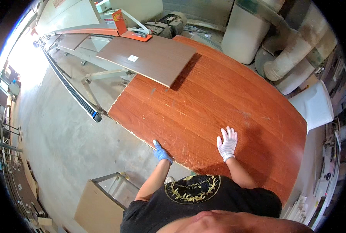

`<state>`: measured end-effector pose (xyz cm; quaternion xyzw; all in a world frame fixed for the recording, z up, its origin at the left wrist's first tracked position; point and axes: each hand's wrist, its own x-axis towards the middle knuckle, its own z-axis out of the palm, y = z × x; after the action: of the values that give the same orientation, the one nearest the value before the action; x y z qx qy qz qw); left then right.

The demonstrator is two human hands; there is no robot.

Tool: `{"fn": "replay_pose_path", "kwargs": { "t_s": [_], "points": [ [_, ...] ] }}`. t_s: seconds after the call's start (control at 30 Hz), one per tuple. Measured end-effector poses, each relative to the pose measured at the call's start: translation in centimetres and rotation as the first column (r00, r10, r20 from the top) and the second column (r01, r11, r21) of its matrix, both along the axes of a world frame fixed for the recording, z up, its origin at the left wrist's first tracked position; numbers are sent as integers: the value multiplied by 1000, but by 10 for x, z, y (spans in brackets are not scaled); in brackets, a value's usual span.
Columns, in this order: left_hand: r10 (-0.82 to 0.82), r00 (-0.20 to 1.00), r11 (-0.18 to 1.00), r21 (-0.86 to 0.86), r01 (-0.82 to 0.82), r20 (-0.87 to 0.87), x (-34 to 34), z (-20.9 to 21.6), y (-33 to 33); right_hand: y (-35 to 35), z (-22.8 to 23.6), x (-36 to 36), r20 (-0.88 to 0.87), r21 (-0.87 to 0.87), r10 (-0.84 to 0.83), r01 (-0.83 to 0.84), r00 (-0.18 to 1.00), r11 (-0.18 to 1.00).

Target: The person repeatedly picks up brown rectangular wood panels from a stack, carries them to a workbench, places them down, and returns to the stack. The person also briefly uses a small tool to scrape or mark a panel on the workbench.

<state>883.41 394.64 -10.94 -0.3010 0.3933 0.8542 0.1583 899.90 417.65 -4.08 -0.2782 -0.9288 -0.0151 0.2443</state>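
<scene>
A blue glove covers my left hand, which rests at the near left edge of a reddish-brown wood-grain table. Its visible fingers stretch forward along that edge; the rest are hard to make out. My right hand, in a white striped glove, lies flat on the tabletop with its fingers spread, holding nothing. Farther off, a dark brown rectangular panel with a small white label sits partly on the table's far end. Its other end extends toward a long machine.
The machine has an orange strip and guard. A roller rail runs along its left side. Behind the table stand a motor and dusty ducts. White rolled material stands at right, and a board on a metal frame at lower left.
</scene>
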Motion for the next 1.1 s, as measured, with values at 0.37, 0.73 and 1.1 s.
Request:
{"fn": "replay_pose_path", "kwargs": {
  "t_s": [0.37,0.73,1.1],
  "points": [
    [79,990,922,-369,-118,-118,4,25,-3,34,32,-91,-542,-808,-220,-431,811,402],
    [-193,981,963,-198,183,-28,45,25,-78,45,40,-267,-394,-778,-317,-496,863,-386],
    [130,940,981,-181,-74,316,183,-80,-275,-41,51,-55,-318,-891,-230,-373,920,-260]
  ]
}}
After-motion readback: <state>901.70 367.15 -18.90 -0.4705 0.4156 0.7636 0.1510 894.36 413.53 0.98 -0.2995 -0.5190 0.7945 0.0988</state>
